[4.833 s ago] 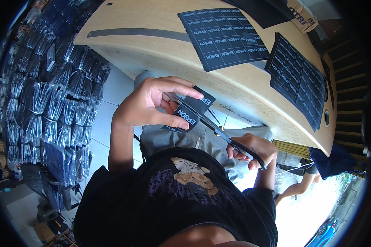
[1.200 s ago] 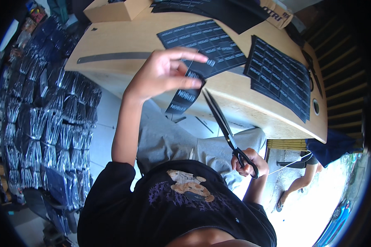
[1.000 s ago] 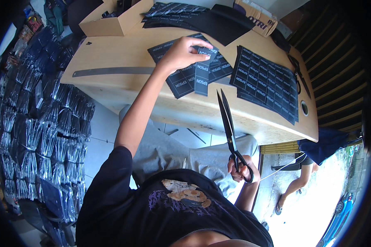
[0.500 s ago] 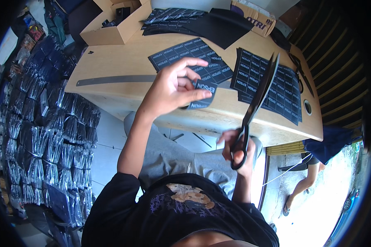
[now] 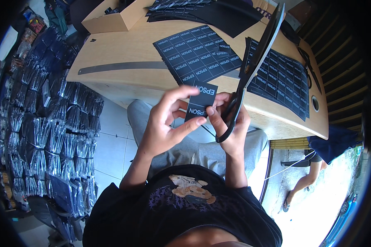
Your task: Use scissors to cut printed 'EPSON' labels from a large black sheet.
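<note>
Two hands meet near the middle, in front of the tabletop (image 5: 119, 51): the left hand (image 5: 163, 123) half curled with thumb and fingers spread around a black label strip (image 5: 203, 98), whether gripping is unclear; the right hand (image 5: 233, 127) pinching the strip's lower right corner while wrapped round black-handled scissors (image 5: 259, 53), blades aimed far and right. To handle the strip well, probably keep those blades turned away, let the right thumb and forefinger do the steadying, then settle the left grip flat on the margins so that the printed cutting line stays unbent and visible
</note>
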`<move>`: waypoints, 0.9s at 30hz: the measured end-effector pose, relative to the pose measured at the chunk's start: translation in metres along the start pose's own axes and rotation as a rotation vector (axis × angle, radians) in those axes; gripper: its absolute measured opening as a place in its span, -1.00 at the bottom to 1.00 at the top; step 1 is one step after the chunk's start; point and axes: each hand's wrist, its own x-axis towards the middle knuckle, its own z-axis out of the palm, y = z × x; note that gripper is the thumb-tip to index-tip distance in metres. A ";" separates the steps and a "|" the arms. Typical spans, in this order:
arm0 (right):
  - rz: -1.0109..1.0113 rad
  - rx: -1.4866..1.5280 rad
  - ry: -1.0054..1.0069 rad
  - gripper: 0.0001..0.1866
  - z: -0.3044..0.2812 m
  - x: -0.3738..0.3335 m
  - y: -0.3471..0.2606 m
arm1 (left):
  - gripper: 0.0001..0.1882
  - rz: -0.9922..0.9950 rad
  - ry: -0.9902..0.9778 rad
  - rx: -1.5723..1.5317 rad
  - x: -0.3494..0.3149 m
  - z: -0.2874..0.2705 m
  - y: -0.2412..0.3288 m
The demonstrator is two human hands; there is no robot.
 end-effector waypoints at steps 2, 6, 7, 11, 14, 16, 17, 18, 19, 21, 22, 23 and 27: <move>-0.026 -0.040 0.014 -0.68 0.002 0.001 -0.002 | -0.58 -0.014 -0.108 0.141 -0.006 -0.004 -0.004; -0.006 -0.027 -0.034 -0.64 -0.003 0.000 -0.001 | -0.65 -0.127 -0.031 0.028 -0.005 -0.005 -0.004; -0.031 0.015 -0.102 -0.55 -0.009 -0.003 0.002 | -0.62 -0.145 -0.049 0.034 -0.004 -0.009 -0.002; 0.103 -0.099 -0.185 -0.15 -0.027 -0.012 -0.007 | -0.56 -0.033 -0.033 0.050 0.003 -0.017 0.003; 0.128 -0.335 -0.274 -0.14 -0.052 -0.020 -0.007 | -0.56 -0.005 -0.041 0.091 0.001 -0.031 0.006; 0.245 -0.425 -0.469 -0.15 -0.076 -0.026 -0.018 | -0.54 -0.003 -0.020 0.117 0.002 -0.038 0.008; 0.273 -0.412 -0.563 -0.17 -0.086 -0.027 -0.020 | -0.52 0.006 -0.024 0.128 0.001 -0.042 0.010; 0.302 -0.398 -0.656 -0.18 -0.093 -0.029 -0.020 | -0.51 0.012 -0.029 0.138 0.000 -0.045 0.012; 0.299 -0.407 -0.712 -0.18 -0.097 -0.030 -0.020 | -0.47 0.003 -0.016 0.147 -0.001 -0.047 0.014; 0.354 -0.381 -0.841 -0.18 -0.107 -0.028 -0.022 | -0.46 -0.022 -0.038 0.170 -0.002 -0.055 0.018; 0.404 -0.354 -0.959 -0.18 -0.111 -0.027 -0.023 | -0.45 -0.043 -0.071 0.191 -0.003 -0.058 0.020; 0.425 -0.337 -1.010 -0.16 -0.114 -0.027 -0.022 | -0.43 -0.057 -0.084 0.191 -0.003 -0.059 0.022; 0.428 -0.248 -1.191 -0.16 -0.115 -0.020 -0.024 | -0.36 -0.180 -0.236 0.143 -0.006 -0.068 0.028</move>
